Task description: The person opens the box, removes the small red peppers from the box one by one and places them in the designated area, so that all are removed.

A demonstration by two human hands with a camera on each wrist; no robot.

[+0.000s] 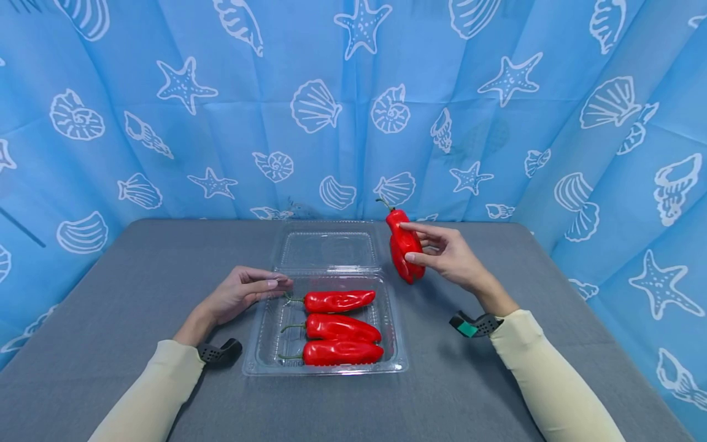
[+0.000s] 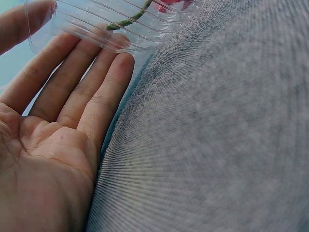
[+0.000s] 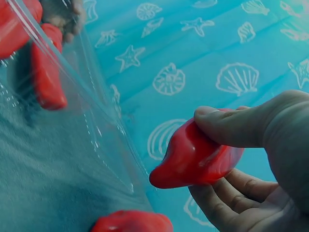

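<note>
A clear plastic clamshell container [image 1: 324, 370] lies open, holding a back red pepper [image 1: 338, 301], a middle red pepper [image 1: 342, 328] and a front red pepper [image 1: 342, 353], stems to the left. At its left edge near the hinge, my left hand [image 1: 240, 293] pinches the rim, the thumb above and the nearly straight fingers [image 2: 96, 96] behind the plastic. Right of the lid, my right hand [image 1: 450, 255] grips another red pepper [image 3: 193, 157] between thumb and fingers, stem up and tilted. One more red pepper [image 3: 131, 222] shows partly below it in the right wrist view.
The container's flat lid [image 1: 328, 247] points to the back. Grey cloth [image 1: 469, 380] covers the table. Behind it and along both sides hangs a blue curtain [image 1: 237, 123] with white shell and starfish prints.
</note>
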